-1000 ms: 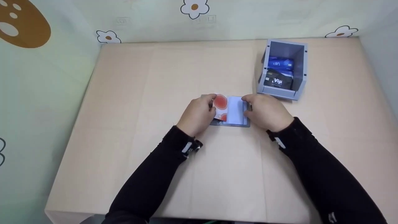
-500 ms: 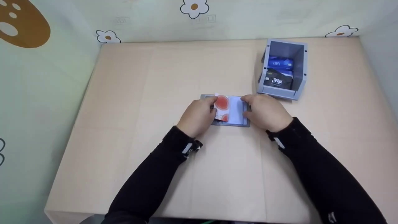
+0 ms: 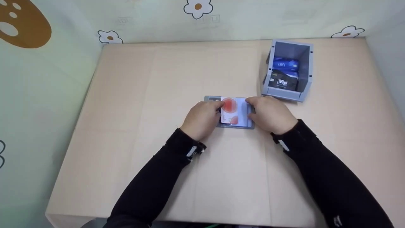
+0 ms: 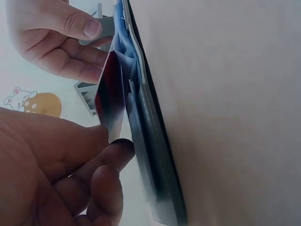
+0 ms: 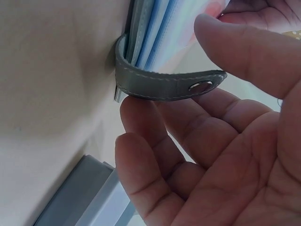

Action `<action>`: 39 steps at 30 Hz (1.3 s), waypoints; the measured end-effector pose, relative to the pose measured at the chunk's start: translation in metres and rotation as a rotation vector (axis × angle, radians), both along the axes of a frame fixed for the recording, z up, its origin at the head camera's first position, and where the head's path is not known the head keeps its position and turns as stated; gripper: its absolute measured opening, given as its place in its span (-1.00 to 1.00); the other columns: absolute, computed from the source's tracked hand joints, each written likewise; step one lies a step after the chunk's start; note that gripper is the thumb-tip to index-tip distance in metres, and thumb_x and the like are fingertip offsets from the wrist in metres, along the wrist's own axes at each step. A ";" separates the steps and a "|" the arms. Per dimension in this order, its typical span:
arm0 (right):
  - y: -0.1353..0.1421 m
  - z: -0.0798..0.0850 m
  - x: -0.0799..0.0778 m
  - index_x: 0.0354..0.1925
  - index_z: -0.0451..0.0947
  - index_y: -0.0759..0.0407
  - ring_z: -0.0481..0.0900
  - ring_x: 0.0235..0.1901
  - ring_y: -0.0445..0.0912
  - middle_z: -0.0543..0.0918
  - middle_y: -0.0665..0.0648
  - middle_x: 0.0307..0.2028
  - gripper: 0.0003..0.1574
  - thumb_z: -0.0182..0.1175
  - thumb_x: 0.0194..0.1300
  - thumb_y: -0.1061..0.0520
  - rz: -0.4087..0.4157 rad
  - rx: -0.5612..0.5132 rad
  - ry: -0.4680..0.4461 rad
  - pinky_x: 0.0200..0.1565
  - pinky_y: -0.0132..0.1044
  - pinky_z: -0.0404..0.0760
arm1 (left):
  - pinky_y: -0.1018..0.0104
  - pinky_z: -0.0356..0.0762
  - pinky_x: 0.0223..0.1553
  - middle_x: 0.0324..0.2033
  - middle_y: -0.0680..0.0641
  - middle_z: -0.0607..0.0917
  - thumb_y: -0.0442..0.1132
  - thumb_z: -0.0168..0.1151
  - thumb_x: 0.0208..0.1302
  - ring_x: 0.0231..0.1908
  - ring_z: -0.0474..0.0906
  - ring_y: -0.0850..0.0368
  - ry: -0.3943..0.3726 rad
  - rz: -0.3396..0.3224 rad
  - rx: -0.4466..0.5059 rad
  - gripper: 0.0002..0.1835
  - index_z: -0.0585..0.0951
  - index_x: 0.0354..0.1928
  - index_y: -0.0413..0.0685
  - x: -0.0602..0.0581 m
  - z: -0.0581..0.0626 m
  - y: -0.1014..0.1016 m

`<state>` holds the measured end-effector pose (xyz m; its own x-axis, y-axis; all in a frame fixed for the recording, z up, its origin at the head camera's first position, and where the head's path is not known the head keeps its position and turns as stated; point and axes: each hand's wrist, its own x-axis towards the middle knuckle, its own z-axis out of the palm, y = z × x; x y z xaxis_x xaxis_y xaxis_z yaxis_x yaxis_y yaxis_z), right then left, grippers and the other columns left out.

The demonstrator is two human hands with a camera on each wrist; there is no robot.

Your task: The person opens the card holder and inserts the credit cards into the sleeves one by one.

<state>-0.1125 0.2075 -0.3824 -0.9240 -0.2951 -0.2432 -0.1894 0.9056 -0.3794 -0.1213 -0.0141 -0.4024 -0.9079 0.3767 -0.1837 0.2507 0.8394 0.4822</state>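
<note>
The left hand (image 3: 202,118) pinches a white card (image 3: 230,110) between thumb and finger. Red circles are printed on the card, and a short word runs along one side, too small to read with certainty. The card is above the pale sleeves (image 3: 243,112) of a grey card holder (image 4: 146,155), its far edge up against them; whether it is inside one cannot be told. The left wrist view shows it angled away from the holder's cover.

The right hand (image 3: 273,114) is at the holder's other end, its thumb and curled fingers holding a grey stitched strap (image 5: 155,84) that carries a round metal snap (image 5: 201,86). The holder lies spread near the middle of a table (image 3: 164,95) covered in beige cloth.

Beyond the right hand stands a grey bin (image 3: 283,94) containing cards. Nearest its low front is a black card (image 3: 281,83) marked "Vip" in white, with finer print that cannot be made out. Behind that, a blue card (image 3: 284,64) bears lettering that appears to be "Vip" upside down.

Black sleeves (image 3: 152,180) cover both arms, with dark bands at the wrists. The pale wall (image 3: 158,22) behind the table carries white flowers (image 3: 198,7) with brown centres.
</note>
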 end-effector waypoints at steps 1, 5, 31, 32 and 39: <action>0.000 0.000 0.000 0.36 0.53 0.35 0.66 0.20 0.23 0.70 0.36 0.21 -0.38 0.32 0.40 0.20 0.000 0.000 0.000 0.31 0.18 0.55 | 0.08 0.52 0.36 0.27 -0.06 0.71 -0.25 0.18 0.52 0.27 0.62 -0.05 0.000 0.002 -0.001 -0.55 0.61 0.40 0.05 0.000 0.000 0.000; 0.000 0.000 0.000 0.36 0.53 0.35 0.66 0.19 0.23 0.70 0.36 0.20 -0.39 0.31 0.40 0.21 -0.001 -0.001 0.005 0.31 0.18 0.55 | 0.08 0.50 0.38 0.29 -0.06 0.69 -0.22 0.24 0.51 0.30 0.60 -0.04 -0.008 -0.006 0.000 -0.55 0.61 0.39 0.02 0.001 0.002 0.002; -0.001 -0.003 -0.001 0.35 0.54 0.35 0.65 0.21 0.26 0.68 0.36 0.23 -0.43 0.26 0.41 0.26 -0.010 -0.006 0.005 0.34 0.18 0.53 | 0.00 0.45 0.41 0.28 -0.08 0.70 -0.12 0.26 0.52 0.33 0.58 -0.04 0.035 -0.150 -0.098 -0.54 0.61 0.37 -0.06 0.008 0.007 0.018; -0.001 -0.003 -0.001 0.34 0.55 0.35 0.65 0.21 0.27 0.69 0.36 0.23 -0.43 0.26 0.41 0.26 -0.008 -0.005 0.012 0.33 0.18 0.53 | 0.00 0.46 0.39 0.25 -0.09 0.71 -0.12 0.25 0.52 0.31 0.59 -0.04 0.043 -0.159 -0.105 -0.57 0.63 0.34 -0.06 0.008 0.006 0.019; 0.001 -0.005 0.001 0.20 0.63 0.34 0.71 0.07 0.28 0.77 0.35 0.07 -0.54 0.30 0.36 0.27 0.037 0.000 0.099 0.22 0.17 0.61 | 0.09 0.53 0.26 0.06 -0.09 0.77 -0.13 0.30 0.45 0.12 0.66 -0.03 0.096 -0.203 -0.134 -0.65 0.72 0.17 -0.12 0.009 0.005 0.023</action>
<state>-0.1114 0.2087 -0.3872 -0.9321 -0.3290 -0.1515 -0.2587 0.8974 -0.3574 -0.1121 0.0093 -0.3978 -0.8322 0.5307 -0.1609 0.4595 0.8223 0.3356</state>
